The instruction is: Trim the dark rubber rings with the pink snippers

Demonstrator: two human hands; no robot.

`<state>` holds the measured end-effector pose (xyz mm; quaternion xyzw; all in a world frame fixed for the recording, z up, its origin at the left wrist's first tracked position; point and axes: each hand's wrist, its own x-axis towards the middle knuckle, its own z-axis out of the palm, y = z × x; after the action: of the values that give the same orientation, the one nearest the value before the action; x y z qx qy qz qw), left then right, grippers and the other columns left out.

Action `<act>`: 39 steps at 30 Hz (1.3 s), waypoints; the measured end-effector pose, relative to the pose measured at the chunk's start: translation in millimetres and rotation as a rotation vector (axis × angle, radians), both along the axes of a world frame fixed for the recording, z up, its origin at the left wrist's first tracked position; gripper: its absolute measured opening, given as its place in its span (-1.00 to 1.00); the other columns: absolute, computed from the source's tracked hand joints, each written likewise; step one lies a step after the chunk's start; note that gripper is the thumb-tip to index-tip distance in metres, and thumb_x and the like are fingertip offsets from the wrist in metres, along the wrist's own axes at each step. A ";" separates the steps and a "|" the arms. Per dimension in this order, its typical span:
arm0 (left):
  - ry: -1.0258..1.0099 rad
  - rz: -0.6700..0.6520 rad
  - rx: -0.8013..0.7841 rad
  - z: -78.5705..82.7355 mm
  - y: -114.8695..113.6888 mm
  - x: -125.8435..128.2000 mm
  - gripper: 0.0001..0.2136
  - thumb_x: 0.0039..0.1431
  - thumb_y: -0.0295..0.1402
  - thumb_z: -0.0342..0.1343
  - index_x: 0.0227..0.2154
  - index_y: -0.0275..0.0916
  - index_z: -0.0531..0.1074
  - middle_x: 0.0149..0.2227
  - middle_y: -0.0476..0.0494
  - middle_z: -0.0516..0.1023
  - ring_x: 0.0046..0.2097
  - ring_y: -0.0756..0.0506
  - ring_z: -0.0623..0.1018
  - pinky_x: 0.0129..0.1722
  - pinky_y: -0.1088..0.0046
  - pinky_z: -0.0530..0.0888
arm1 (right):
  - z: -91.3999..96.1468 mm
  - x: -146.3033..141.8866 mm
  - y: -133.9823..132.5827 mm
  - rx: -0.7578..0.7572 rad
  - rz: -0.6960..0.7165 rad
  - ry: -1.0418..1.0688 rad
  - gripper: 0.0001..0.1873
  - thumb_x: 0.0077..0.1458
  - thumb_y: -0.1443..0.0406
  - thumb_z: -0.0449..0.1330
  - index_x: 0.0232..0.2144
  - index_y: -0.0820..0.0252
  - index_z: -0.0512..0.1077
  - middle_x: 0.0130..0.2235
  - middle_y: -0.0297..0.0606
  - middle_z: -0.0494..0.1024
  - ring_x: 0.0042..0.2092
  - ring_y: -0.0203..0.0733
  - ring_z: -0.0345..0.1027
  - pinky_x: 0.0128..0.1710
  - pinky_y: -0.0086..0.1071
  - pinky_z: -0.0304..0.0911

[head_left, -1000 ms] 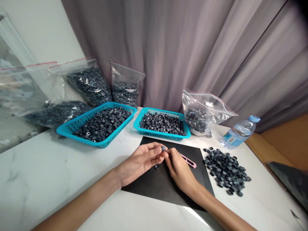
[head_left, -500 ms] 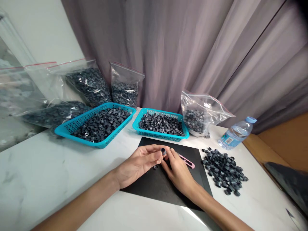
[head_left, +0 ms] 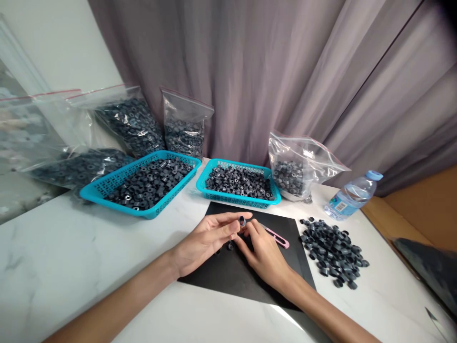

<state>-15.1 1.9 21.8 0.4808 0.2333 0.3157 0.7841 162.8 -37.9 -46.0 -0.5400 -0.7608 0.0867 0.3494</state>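
Over the black mat (head_left: 228,281): one grey ring (head_left: 242,221), pinched in the left hand (head_left: 202,243); right hand (head_left: 264,251) just beside, fingers bent, hold not discernible. To the right: pink cutter (head_left: 282,241), ring heap (head_left: 333,252), bottle (head_left: 352,196). Far side: two turquoise baskets (head_left: 152,213).

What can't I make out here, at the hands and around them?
All in the head view:
Right hand: some fingertips are hidden behind fingers, so whether they touch the grey ring is unclear.
Pink utility knife: one end hidden by the right hand.
Black mat: partly covered by the left hand.
Leftmost zip bag: cut off by the left edge.
Water bottle: label print too small to read.
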 end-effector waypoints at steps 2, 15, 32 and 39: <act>0.027 -0.001 0.018 -0.4 0.9 0.1 -0.75 0.19 -0.34 0.24 -0.06 -0.14 0.60 -0.26 -0.04 0.66 -0.02 -0.02 0.52 0.05 0.53 0.34 | 1.8 -0.5 0.0 -0.015 0.006 0.013 -0.85 0.33 0.20 0.06 -0.28 0.13 0.30 -0.26 -0.25 0.39 -0.25 -0.15 0.37 -0.26 -0.32 0.32; 0.285 0.095 0.415 -0.4 6.3 1.1 -0.70 0.21 -0.24 0.20 -0.02 -0.12 0.57 -0.01 -0.09 0.63 0.11 -0.17 0.51 0.17 0.32 0.36 | 9.6 2.1 -9.2 0.254 -0.010 0.386 -0.71 0.25 0.33 0.16 0.02 0.09 0.29 -0.19 -0.27 0.32 -0.41 -0.32 0.20 -0.36 -0.34 0.27; 0.422 0.133 0.545 -9.4 28.2 -5.6 -0.75 0.19 -0.22 0.19 -0.13 -0.21 0.57 -0.13 -0.12 0.67 -0.04 -0.16 0.60 0.03 0.33 0.48 | 15.1 4.3 -2.7 0.167 0.009 0.458 -0.89 0.31 0.30 0.11 -0.26 0.13 0.44 -0.36 -0.31 0.41 -0.37 -0.26 0.24 -0.35 -0.34 0.21; 0.703 0.251 0.986 -16.4 32.5 -12.8 -0.77 0.21 -0.19 0.14 -0.14 -0.09 0.58 -0.10 -0.08 0.63 0.00 -0.18 0.53 0.08 0.24 0.41 | 20.5 6.4 -0.4 0.099 -0.002 0.507 -0.87 0.32 0.25 0.07 -0.27 0.14 0.38 -0.35 -0.32 0.39 -0.36 -0.26 0.26 -0.35 -0.36 0.23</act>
<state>-27.9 34.5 5.4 0.8306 0.3592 0.2991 0.3026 169.2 -38.3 -25.5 -0.4841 -0.6518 0.1817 0.5548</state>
